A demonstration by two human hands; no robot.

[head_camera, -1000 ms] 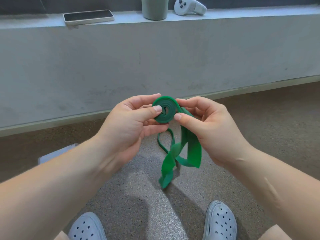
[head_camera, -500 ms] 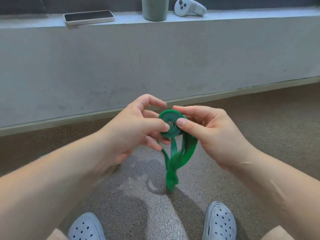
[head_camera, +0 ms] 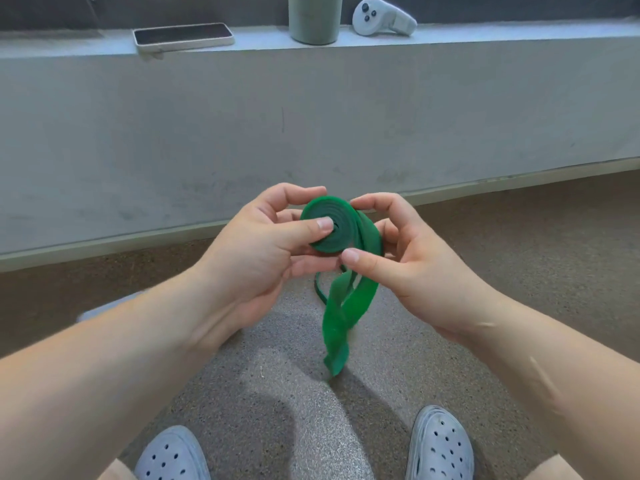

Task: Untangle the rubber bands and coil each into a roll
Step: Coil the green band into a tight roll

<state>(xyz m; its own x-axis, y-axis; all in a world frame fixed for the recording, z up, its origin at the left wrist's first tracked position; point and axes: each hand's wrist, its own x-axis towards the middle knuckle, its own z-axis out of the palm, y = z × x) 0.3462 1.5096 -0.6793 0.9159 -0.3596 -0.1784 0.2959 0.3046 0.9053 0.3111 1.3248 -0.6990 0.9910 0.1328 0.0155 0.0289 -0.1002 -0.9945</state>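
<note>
Left grip (head_camera: 256, 251) pinches coil (head_camera: 332, 233), thumb on centre, probably to stop unwinding; right grip (head_camera: 415, 268) clasps its outer turn, guiding hanging tail (head_camera: 341, 323).

Single head view, angled forward-down, close over floor (head_camera: 298, 410).

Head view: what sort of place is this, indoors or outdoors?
Probably indoors, a plain room: a speckled brown floor, a low grey wall topped by a ledge, and on it a smartphone, a grey cup and a white VR controller.
</note>
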